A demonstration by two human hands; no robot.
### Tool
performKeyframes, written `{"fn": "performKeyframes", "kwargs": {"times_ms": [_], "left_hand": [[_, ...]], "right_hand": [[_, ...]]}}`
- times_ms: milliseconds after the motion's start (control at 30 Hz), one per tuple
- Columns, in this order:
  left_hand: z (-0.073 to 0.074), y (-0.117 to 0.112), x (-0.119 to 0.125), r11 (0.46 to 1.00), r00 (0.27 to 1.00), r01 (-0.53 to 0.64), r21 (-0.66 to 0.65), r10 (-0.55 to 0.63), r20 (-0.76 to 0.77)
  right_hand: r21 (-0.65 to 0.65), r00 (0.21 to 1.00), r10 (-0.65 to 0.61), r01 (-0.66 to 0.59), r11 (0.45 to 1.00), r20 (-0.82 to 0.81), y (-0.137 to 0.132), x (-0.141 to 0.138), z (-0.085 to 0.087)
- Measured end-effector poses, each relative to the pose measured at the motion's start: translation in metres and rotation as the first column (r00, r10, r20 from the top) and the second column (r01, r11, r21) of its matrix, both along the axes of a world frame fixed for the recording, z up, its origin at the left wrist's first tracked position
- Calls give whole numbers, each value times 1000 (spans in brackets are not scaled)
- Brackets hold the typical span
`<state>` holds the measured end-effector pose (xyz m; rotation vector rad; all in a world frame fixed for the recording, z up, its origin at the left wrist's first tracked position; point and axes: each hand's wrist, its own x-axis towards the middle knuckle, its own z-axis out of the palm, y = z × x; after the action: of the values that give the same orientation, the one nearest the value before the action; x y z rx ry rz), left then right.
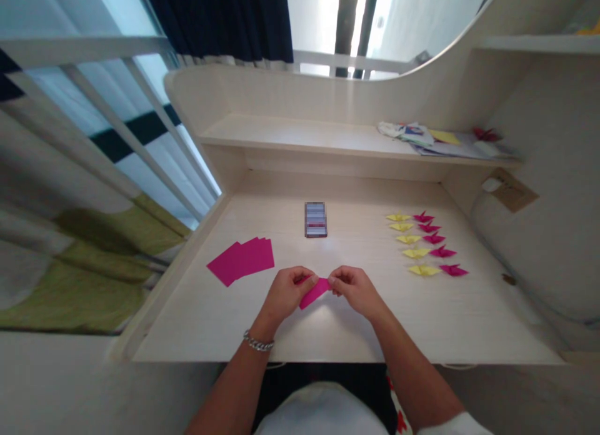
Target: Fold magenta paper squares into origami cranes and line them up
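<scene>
1. The folded pink paper (pixel 313 293) is resting between the two hands, on the person's side of the phone (pixel 315 220)
2. The left hand (pixel 287 292) is pinching the paper's left part between thumb and fingers, and the right hand (pixel 354 289) is nipping its right tip; both grips are narrow and holding this one piece
3. The strip is slanting, so a crease could be going crooked if one hand is pulling harder than the other; a hard tug at the small right tip could be tearing it
4. Loose pink sheets (pixel 241 261) are lying fanned out, left of the phone and nearer the person; being thin, they could be sliding apart if the left arm is brushing them
5. Yellow paper birds (pixel 409 239) and pink paper birds (pixel 434 238) are sitting in pairs, right of the phone; looking light, they could be tipping if a sleeve is catching them
6. The closest thing to a container, an open shelf (pixel 300 127) beyond the phone, is holding papers (pixel 424 137) and a dark red piece (pixel 486 134), too blurred to name, far right of the phone
</scene>
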<state>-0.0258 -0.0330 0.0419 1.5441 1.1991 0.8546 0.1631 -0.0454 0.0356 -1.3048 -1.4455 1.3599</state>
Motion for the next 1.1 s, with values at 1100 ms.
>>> {"fn": "performKeyframes", "kwargs": {"times_ms": [1100], "left_hand": [[12,-3,-1,993,988,105,46,-98,-120]], "right_hand": [[41,965,168,-180,983,203,7,24,24]]}}
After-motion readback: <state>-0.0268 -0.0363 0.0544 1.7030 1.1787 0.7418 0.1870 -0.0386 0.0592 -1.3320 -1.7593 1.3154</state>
